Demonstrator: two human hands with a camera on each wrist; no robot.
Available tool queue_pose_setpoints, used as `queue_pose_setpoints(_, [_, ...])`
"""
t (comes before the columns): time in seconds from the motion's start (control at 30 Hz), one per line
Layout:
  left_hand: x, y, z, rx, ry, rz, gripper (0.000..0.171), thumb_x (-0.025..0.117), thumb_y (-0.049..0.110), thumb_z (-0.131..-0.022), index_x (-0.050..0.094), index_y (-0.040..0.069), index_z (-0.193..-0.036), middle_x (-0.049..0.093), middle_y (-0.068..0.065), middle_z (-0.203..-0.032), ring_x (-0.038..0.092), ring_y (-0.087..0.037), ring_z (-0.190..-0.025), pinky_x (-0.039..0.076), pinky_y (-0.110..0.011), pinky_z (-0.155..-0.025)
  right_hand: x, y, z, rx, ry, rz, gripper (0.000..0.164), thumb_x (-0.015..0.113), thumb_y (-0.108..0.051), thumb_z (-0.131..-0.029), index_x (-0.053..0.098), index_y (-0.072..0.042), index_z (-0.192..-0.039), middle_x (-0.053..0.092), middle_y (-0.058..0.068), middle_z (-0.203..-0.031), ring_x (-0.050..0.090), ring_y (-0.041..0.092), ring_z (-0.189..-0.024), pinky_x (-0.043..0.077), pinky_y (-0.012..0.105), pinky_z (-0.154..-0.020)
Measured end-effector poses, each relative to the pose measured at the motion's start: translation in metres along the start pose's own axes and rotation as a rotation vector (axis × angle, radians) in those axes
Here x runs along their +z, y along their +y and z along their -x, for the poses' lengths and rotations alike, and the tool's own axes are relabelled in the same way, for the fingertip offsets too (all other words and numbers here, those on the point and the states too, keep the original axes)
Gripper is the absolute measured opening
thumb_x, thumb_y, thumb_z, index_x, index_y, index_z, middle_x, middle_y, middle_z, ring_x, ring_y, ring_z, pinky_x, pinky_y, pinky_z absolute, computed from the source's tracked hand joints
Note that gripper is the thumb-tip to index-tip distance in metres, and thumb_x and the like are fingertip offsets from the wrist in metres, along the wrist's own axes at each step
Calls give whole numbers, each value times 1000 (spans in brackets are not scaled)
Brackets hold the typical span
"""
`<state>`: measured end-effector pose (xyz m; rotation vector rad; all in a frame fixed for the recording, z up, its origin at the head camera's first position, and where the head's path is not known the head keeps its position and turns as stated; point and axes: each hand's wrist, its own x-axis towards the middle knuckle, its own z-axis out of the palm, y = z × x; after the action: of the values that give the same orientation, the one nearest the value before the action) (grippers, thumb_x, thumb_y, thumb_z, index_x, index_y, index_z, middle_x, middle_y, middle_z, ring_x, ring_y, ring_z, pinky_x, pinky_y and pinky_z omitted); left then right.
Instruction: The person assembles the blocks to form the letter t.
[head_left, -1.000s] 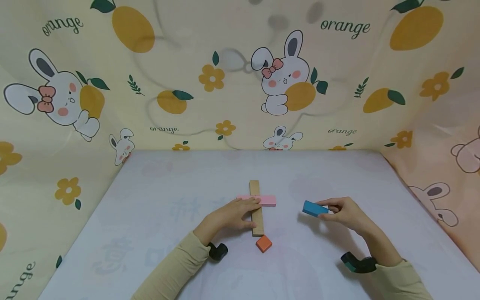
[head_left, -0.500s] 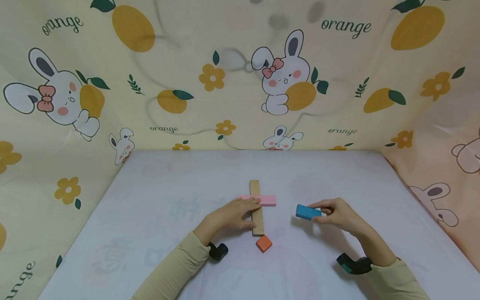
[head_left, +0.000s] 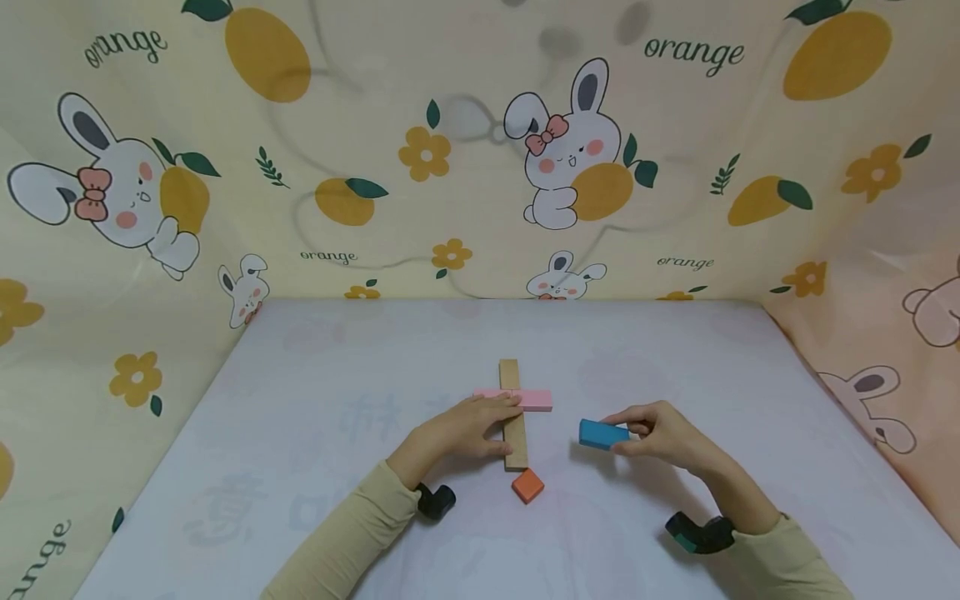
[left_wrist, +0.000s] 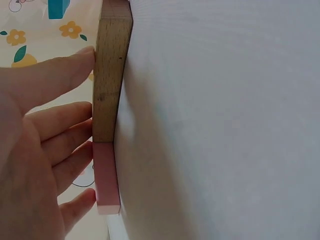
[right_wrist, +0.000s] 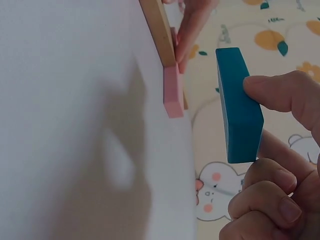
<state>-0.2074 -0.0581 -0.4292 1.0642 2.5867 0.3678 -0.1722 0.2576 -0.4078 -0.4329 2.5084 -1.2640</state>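
Wooden blocks in plain tan and pink form a cross lying on the white table. My left hand rests over its left side, fingers fairly straight. In the left wrist view its thumb tip touches the tan block, and fingertips lie at the tan block and the pink block. Right of the cross, my right hand pinches a blue block by its right end, thumb against fingers. That blue block hangs above the table, its shadow below.
An orange square block lies at the near end of the cross, one corner close to the tan block. Patterned cloth rises behind the table and along both sides.
My right hand has carried the blue block left and slightly nearer to me, toward the cross. The left hand and the blocks on the table have kept their places.
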Motion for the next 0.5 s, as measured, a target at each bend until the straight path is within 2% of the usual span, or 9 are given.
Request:
queue_pose_setpoints(0.23, [1,2,-1,-23,-14,-54,61,55,40,-96,37,16,-149,29,1,-161,25,-16,-151,23,-44,-124,7,-1,0,-27,-38,1,40,75,-9,-77,68,8,-111,29,-4,-64,31,3,-61,25,22,-54])
queue_pose_setpoints(0.5, [0,4,-2,-40,-23,-64,61,54,40,-96,36,17,-150,28,2,-161,24,-16,-151,22,-43,-124,9,-2,0,-57,-68,-4,40,75,-9,-77,67,9,-111,27,-5,-63,28,2,-59,24,21,-52])
